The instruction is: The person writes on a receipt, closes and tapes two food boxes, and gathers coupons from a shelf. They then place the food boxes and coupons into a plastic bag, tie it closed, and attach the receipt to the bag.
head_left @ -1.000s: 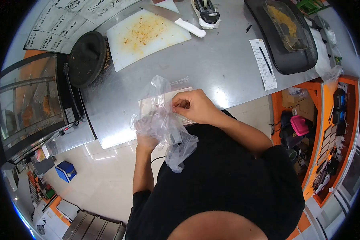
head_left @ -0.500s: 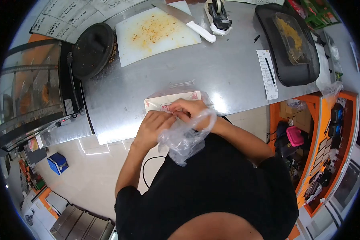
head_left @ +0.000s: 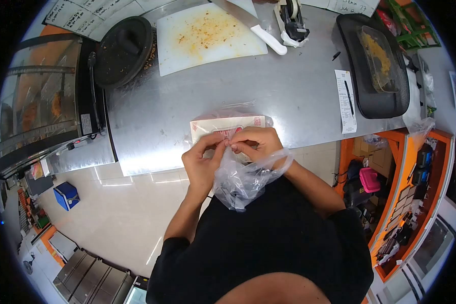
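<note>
At the front edge of the counter, a white box with red print (head_left: 202, 127) sits inside a clear plastic bag (head_left: 240, 182). My left hand (head_left: 203, 161) pinches the gathered plastic just in front of the box. Its fingertips meet those of my right hand (head_left: 258, 142), which grips the same bunched part from the other side. The loose top of the bag hangs down toward my black shirt, with a handle loop lying across my right wrist. Part of the box's front is hidden behind my hands.
A stained white cutting board (head_left: 207, 38) carries a white-handled knife (head_left: 268, 39). Nearby are a tape dispenser (head_left: 292, 23), a round black lid (head_left: 124, 50), a receipt (head_left: 345, 101) with a pen, and a black tray (head_left: 365, 104) holding a clear food container (head_left: 377, 58). A glass display case (head_left: 40, 96) stands left.
My left hand has turned from lying over the plastic to pinching it, fingertips against the right hand's. The view has shifted slightly, so the counter items appear a little further right.
</note>
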Tool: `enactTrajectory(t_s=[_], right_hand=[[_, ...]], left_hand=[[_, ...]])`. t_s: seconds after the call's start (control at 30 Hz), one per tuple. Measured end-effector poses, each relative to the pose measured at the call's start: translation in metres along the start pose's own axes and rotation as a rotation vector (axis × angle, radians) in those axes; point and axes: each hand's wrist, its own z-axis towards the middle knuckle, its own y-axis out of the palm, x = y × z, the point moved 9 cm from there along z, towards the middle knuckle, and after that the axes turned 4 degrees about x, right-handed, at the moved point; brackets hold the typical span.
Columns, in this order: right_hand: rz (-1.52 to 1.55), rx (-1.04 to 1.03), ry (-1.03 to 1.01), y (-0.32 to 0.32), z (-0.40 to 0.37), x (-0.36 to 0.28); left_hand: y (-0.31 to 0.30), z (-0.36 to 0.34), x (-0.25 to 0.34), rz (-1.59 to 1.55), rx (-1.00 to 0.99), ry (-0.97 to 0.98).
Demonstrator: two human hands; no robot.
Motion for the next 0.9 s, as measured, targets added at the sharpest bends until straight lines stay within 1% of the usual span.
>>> enactTrajectory(t_s=[0.03, 0.07, 0.1, 0.13, 0.2, 0.23, 0.33, 0.4, 0.53, 0.63, 0.7, 0.77, 0.83, 0.9], right_hand=[[0.096, 0.021, 0.046, -0.001, 0.0, 0.004], [0.097, 0.021, 0.047, 0.002, -0.001, 0.006], [0.176, 0.071, 0.105, 0.002, -0.003, 0.015], [0.256, 0.12, 0.164, 0.0, -0.006, 0.023], [0.239, 0.111, 0.132, -0.001, -0.008, 0.025], [0.224, 0.105, 0.098, -0.001, -0.008, 0.023], [0.272, 0.137, 0.084, -0.004, -0.009, 0.019], [0.276, 0.125, 0.07, -0.004, -0.009, 0.02], [0.262, 0.106, 0.057, -0.003, -0.007, 0.019], [0.239, 0.115, 0.038, -0.003, -0.007, 0.021], [0.219, 0.11, 0.039, -0.002, -0.006, 0.017], [0.198, 0.105, 0.038, -0.005, -0.003, 0.01], [0.125, 0.021, 0.074, -0.001, -0.003, 0.008], [0.175, 0.057, 0.072, -0.002, -0.004, 0.012]], left_hand=[[0.0, -0.003, 0.001, 0.001, 0.0, -0.003], [0.001, -0.004, 0.014, 0.074, -0.013, 0.073], [0.002, -0.005, 0.023, 0.146, -0.026, 0.149], [0.002, -0.006, 0.021, 0.145, -0.025, 0.147], [0.002, -0.01, 0.029, 0.262, -0.009, 0.319], [0.002, -0.009, 0.029, 0.262, -0.006, 0.317], [0.002, -0.011, 0.031, 0.295, -0.017, 0.334], [0.003, -0.01, 0.03, 0.319, -0.026, 0.311], [0.003, -0.008, 0.029, 0.287, -0.021, 0.294], [0.005, -0.008, 0.031, 0.301, -0.025, 0.315], [0.007, -0.007, 0.035, 0.297, -0.046, 0.373], [0.008, -0.007, 0.035, 0.297, -0.066, 0.37], [0.008, -0.006, 0.035, 0.296, -0.087, 0.366], [0.005, 0.0, 0.027, 0.17, -0.114, 0.217]])
